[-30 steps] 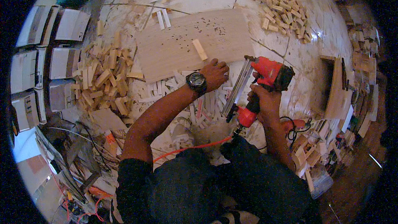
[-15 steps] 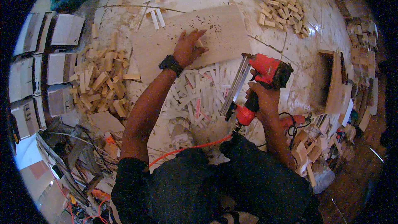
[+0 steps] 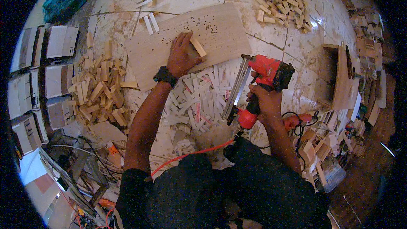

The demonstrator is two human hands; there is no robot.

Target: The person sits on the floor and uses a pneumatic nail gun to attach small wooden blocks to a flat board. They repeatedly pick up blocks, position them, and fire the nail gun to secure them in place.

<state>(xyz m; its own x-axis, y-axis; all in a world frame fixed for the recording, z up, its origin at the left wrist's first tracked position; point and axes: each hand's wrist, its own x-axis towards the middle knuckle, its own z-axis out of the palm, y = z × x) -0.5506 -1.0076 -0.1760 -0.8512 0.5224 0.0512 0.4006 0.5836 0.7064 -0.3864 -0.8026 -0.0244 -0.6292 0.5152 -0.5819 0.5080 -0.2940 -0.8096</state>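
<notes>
Here, oblong wooden block (image 3: 198,47), speckled board (image 3: 227,38)

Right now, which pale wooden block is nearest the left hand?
The single block lying on the flat board, beside the left hand; the left pile and upper-right pile lie farther away.

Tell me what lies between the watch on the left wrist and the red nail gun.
In the head view, a loose heap of pale strips lies between the watch and the nail gun.
</notes>
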